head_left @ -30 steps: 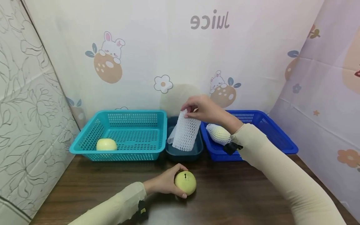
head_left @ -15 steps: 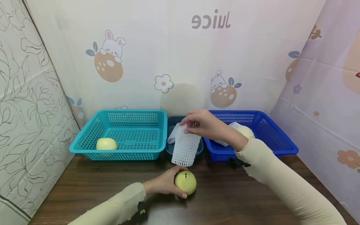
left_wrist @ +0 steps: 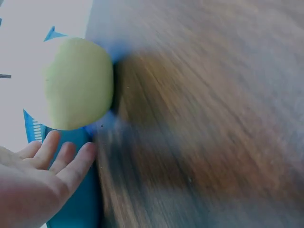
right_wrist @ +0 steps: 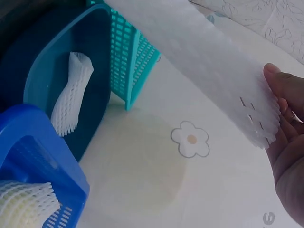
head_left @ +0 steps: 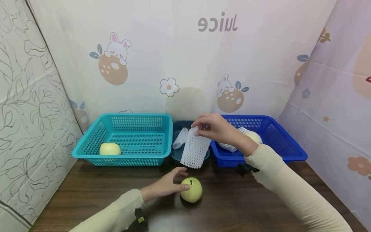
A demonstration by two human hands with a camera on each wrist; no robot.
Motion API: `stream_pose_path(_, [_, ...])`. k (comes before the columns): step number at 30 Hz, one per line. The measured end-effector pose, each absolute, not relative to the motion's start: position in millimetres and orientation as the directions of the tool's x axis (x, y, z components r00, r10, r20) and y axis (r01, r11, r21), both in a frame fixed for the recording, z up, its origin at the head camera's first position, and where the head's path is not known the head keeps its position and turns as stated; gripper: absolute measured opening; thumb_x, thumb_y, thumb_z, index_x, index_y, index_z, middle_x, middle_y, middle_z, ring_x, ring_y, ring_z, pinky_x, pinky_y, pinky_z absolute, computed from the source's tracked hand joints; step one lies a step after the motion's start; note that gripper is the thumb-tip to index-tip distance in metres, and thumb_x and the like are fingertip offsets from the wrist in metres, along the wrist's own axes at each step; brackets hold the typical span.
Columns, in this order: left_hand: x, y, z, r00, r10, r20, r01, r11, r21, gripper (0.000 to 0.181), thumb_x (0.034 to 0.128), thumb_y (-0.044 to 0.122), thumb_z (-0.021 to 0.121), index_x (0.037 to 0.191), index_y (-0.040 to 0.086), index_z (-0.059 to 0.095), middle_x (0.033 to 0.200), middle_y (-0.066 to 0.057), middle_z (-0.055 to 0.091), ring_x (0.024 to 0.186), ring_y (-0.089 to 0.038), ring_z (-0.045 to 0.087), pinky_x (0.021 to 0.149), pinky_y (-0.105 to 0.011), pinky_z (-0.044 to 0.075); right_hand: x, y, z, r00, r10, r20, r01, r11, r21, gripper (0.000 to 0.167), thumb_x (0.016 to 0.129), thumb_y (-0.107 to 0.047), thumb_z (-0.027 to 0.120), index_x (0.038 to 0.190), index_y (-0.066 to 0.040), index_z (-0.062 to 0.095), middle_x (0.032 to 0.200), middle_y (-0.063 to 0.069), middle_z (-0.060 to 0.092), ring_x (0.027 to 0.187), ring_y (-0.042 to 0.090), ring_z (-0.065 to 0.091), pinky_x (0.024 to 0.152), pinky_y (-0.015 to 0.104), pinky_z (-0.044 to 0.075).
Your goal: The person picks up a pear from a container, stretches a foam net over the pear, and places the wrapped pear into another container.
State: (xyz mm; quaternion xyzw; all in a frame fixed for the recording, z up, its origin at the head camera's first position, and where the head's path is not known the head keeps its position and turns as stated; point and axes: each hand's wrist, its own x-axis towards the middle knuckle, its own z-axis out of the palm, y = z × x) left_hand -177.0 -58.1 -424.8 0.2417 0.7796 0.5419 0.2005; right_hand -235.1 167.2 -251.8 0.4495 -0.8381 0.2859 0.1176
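A yellow-green pear point(head_left: 191, 190) stands stem up on the table. The left hand point(head_left: 166, 186) is beside it with fingers spread, the thumb over its upper left side; in the left wrist view that hand point(left_wrist: 46, 173) lies apart from the pear point(left_wrist: 78, 84). Thumb and fingers of the right hand point(head_left: 215, 129) pinch the top end of a white foam net sleeve point(head_left: 196, 149), which hangs down in front of the small dark container. The right wrist view shows the right hand point(right_wrist: 290, 123) holding the sleeve point(right_wrist: 204, 61) by its end.
The small dark teal container point(head_left: 175, 158) holds another foam sleeve point(head_left: 181, 138). To its left is a turquoise basket point(head_left: 124, 156) with a pale fruit point(head_left: 110, 149); to its right, a blue basket point(head_left: 285, 158) holds net-covered fruit point(head_left: 254, 136), partly behind the right wrist.
The left hand has loosened its grip on the pear and drawn slightly left. The right hand lowered the sleeve towards the table, then moved slightly right; the other sleeve stays in the container.
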Motion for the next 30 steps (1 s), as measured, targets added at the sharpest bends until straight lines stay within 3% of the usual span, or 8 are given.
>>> stream_pose_path(4, [-173.6, -60.2, -415.9, -0.859, 0.509, -0.057, 0.064, 0.216, 0.974, 0.062, 0.0938, 0.034, 0.06, 0.14, -0.002, 0.037, 0.13, -0.015, 0.053, 0.122, -0.032, 0.047, 0.096, -0.048, 0.041, -237.0, 169.9, -250.7, -0.571, -0.668, 0.477, -0.82, 0.441, -0.364, 0.02, 0.08, -0.001, 0.075, 0.1, -0.003, 0.072, 0.082, -0.001, 0.06, 0.073, 0.012, 0.055, 0.065, 0.027, 0.051])
stream_pose_path(8, [-176.1, -58.5, -406.3, -0.91, 0.404, -0.092, -0.101, -0.002, 0.995, 0.054, 0.0972, 0.023, 0.055, 0.14, -0.004, 0.036, 0.128, -0.022, 0.053, 0.117, -0.031, 0.052, 0.095, -0.044, 0.043, -237.9, 171.1, -250.9, -0.588, -0.637, 0.499, -0.809, 0.46, -0.365, 0.021, 0.08, 0.0, 0.075, 0.1, -0.002, 0.071, 0.081, 0.0, 0.058, 0.074, 0.013, 0.053, 0.065, 0.028, 0.051])
stream_pose_path(15, [-181.4, -49.8, -394.1, -0.928, 0.343, -0.144, -0.25, -0.288, 0.924, 0.045, 0.0995, 0.01, 0.047, 0.138, -0.01, 0.033, 0.133, -0.028, 0.045, 0.115, -0.028, 0.053, 0.099, -0.042, 0.04, -238.2, 168.7, -254.8, -0.622, -0.582, 0.524, -0.782, 0.491, -0.383, 0.021, 0.08, -0.001, 0.075, 0.1, -0.002, 0.071, 0.081, 0.002, 0.058, 0.074, 0.016, 0.053, 0.068, 0.03, 0.053])
stream_pose_path(21, [-182.6, -36.7, -393.5, -0.931, 0.333, -0.148, -0.297, -0.458, 0.838, 0.045, 0.1004, 0.013, 0.047, 0.137, -0.008, 0.031, 0.129, -0.021, 0.045, 0.119, -0.029, 0.047, 0.102, -0.041, 0.037, -239.9, 165.9, -259.7, -0.645, -0.533, 0.547, -0.761, 0.518, -0.392, 0.019, 0.08, -0.001, 0.075, 0.099, -0.002, 0.071, 0.081, 0.003, 0.059, 0.074, 0.016, 0.054, 0.068, 0.03, 0.053])
stream_pose_path(27, [-185.0, -27.1, -393.4, -0.96, 0.253, -0.12, -0.245, -0.553, 0.797, 0.045, 0.0994, 0.022, 0.052, 0.133, -0.005, 0.039, 0.119, -0.01, 0.051, 0.105, -0.019, 0.05, 0.096, -0.034, 0.041, -239.1, 164.8, -263.6, -0.677, -0.473, 0.564, -0.731, 0.518, -0.444, 0.019, 0.08, -0.002, 0.075, 0.098, -0.001, 0.071, 0.079, 0.004, 0.057, 0.073, 0.016, 0.055, 0.068, 0.03, 0.053])
stream_pose_path(30, [-186.5, -25.5, -392.1, -0.971, 0.219, -0.097, -0.212, -0.596, 0.775, 0.046, 0.0999, 0.023, 0.051, 0.135, -0.004, 0.038, 0.124, -0.012, 0.05, 0.108, -0.017, 0.052, 0.095, -0.032, 0.041, -237.6, 164.7, -266.3, -0.709, -0.442, 0.549, -0.702, 0.51, -0.497, 0.019, 0.081, -0.002, 0.075, 0.099, 0.0, 0.071, 0.08, 0.005, 0.057, 0.072, 0.017, 0.055, 0.068, 0.03, 0.053])
